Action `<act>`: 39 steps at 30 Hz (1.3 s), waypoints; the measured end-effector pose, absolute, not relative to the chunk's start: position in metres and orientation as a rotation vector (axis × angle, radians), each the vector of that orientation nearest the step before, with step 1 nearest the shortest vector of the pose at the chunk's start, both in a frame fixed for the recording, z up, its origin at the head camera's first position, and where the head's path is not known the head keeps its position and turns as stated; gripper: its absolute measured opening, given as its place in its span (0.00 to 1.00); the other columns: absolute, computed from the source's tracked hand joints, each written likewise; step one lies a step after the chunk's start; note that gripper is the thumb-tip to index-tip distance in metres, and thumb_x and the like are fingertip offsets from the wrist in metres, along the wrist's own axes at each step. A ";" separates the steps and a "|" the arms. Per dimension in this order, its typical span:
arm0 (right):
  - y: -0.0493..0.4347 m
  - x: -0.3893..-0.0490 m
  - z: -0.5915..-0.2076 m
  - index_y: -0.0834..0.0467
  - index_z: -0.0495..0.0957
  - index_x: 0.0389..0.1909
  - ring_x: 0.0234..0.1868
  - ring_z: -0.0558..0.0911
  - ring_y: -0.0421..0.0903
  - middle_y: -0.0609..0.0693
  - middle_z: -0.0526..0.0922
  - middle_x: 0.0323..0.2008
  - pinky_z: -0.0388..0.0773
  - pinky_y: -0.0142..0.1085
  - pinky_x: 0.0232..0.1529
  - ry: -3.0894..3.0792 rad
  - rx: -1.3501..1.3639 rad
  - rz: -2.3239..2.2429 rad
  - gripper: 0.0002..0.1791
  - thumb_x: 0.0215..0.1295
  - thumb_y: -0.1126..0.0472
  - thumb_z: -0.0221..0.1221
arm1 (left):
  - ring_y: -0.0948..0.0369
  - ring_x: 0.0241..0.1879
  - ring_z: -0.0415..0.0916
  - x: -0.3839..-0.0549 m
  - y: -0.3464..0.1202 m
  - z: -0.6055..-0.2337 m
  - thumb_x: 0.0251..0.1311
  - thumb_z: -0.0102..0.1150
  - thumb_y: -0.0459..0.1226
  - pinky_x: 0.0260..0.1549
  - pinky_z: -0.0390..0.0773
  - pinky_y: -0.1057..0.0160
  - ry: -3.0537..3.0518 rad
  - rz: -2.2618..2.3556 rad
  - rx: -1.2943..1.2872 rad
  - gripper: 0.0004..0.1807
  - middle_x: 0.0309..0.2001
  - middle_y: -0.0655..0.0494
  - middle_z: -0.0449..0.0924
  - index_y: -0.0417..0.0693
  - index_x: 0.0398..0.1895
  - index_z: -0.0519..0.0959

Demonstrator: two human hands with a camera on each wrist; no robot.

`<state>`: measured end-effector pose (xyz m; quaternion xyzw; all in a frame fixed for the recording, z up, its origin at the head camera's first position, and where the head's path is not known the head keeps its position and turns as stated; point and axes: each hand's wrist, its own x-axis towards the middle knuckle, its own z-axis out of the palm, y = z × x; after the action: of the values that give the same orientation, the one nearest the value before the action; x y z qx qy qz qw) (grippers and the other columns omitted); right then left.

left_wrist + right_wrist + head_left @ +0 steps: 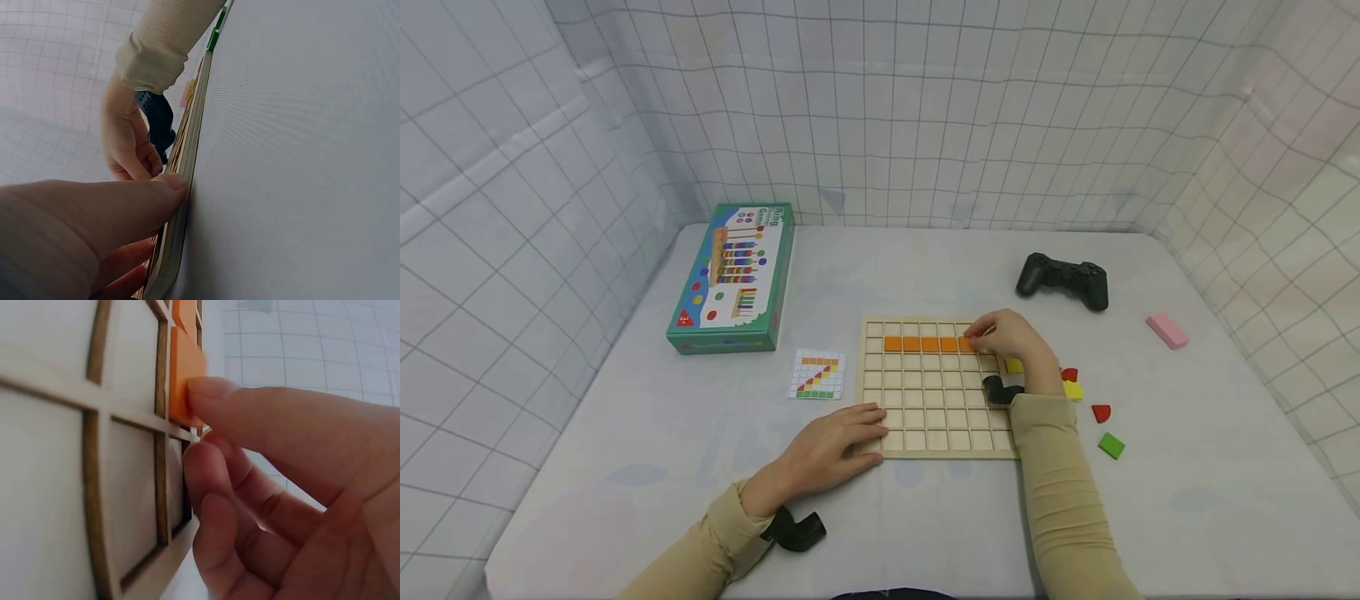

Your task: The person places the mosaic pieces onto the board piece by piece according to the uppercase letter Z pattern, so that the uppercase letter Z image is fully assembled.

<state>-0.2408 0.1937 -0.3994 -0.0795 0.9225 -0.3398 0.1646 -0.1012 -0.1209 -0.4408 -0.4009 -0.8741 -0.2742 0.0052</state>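
A wooden grid board (917,400) lies on the table, with a row of orange square tiles (912,344) in its second row from the top. My right hand (1011,337) is at the right end of that row. Its thumb and fingers pinch an orange tile (184,375) at one of the cells; the thumb tip presses on the tile and the other fingers are bent beside it. My left hand (835,450) rests with extended fingers on the board's lower left edge, the thumb lying along the frame (181,200) in the left wrist view.
Left of the board lies a pattern card (817,374), with a green game box (730,279) behind it. To the right are a yellow piece (1072,390), a red piece (1101,413) and a green tile (1112,446). A black game controller (1063,282) and a pink block (1167,331) lie farther back.
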 end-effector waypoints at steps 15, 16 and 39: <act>0.241 -0.233 -0.353 0.59 0.74 0.58 0.52 0.74 0.56 0.57 0.76 0.48 0.72 0.53 0.52 2.733 -0.360 -1.004 0.25 0.64 0.49 0.59 | 0.54 0.64 0.64 -0.102 -0.120 -0.443 0.60 0.61 0.44 0.62 0.66 0.57 -2.712 -0.872 -1.262 0.21 0.61 0.50 0.72 0.43 0.54 0.79; 0.247 -0.232 -0.349 0.59 0.74 0.58 0.52 0.74 0.56 0.57 0.76 0.48 0.71 0.53 0.53 2.747 -0.355 -0.998 0.26 0.64 0.48 0.59 | 0.54 0.64 0.64 -0.102 -0.120 -0.443 0.60 0.61 0.44 0.62 0.66 0.57 -2.712 -0.873 -1.262 0.21 0.61 0.50 0.72 0.43 0.54 0.79; 0.312 -0.202 -0.383 0.62 0.74 0.55 0.38 0.80 0.49 0.58 0.79 0.44 0.79 0.35 0.41 2.547 -0.374 -1.116 0.23 0.60 0.60 0.63 | 0.54 0.64 0.64 -0.101 -0.120 -0.440 0.60 0.61 0.44 0.62 0.66 0.56 -2.723 -0.876 -1.251 0.21 0.61 0.50 0.72 0.44 0.54 0.79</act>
<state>-0.2017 0.3121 -0.3827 -0.1315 0.8950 -0.3922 0.1671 -0.1007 -0.1195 -0.4398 -0.4008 -0.8721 -0.2805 0.0097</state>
